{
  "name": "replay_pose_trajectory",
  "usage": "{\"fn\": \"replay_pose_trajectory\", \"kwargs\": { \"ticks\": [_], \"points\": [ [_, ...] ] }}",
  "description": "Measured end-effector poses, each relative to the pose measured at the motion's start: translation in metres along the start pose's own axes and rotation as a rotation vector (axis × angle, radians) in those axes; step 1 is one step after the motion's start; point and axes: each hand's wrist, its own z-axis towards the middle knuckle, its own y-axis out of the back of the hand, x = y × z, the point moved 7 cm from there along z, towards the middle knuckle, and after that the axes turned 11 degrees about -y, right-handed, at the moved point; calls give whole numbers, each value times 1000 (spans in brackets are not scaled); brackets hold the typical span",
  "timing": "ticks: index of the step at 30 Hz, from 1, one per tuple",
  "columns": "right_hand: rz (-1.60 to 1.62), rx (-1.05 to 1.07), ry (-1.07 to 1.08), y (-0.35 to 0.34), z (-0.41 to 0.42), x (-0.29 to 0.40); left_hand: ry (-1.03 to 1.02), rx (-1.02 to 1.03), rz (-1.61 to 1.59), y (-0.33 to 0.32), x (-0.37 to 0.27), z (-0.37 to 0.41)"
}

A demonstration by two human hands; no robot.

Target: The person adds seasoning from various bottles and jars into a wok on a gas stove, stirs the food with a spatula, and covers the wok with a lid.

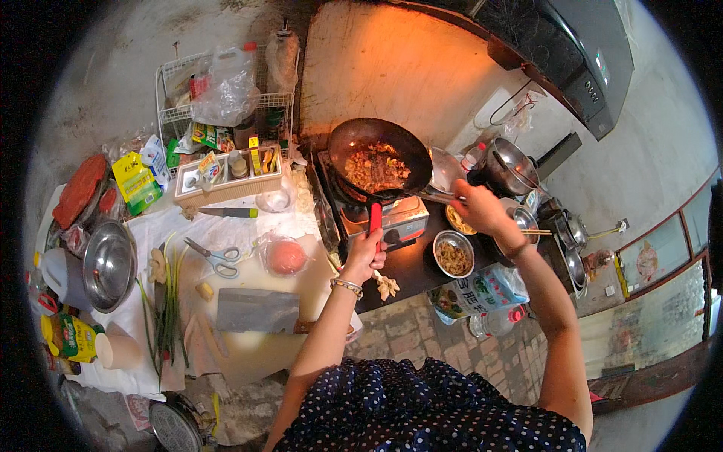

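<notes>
My left hand grips the red handle of a dark wok, which sits tilted on a portable gas stove. Browned, chopped food covers the wok's bottom. In my right hand is the metal handle of a cooking utensil; it reaches over the wok's right rim, and its far end is hard to make out. A metal bowl of cooked food stands below my right hand, and a smaller bowl with yellowish pieces is partly hidden behind that hand.
To the left, a cutting board bears a cleaver. Scissors, a knife, green onions and a plastic-wrapped round red item lie nearby. Metal pots stand right of the stove; a range hood hangs above.
</notes>
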Motion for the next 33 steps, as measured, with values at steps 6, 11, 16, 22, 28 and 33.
{"fn": "replay_pose_trajectory", "kwargs": {
  "ticks": [6,11,16,22,28,33],
  "points": [
    [26,-172,23,-36,60,16,4,1,26,5,7,6],
    [69,-241,2,-38,107,35,4,0,23,3,9,3],
    [-40,-67,104,-59,74,34,-10,-34,38,5,4,1],
    [-133,-75,107,3,33,-5,-36,-26,45,1,0,-1],
    [-212,-67,151,-6,24,1,-25,-50,45,6,5,4],
    [-120,-176,34,-33,73,-6,-99,-85,118,3,0,7]
  ]
}}
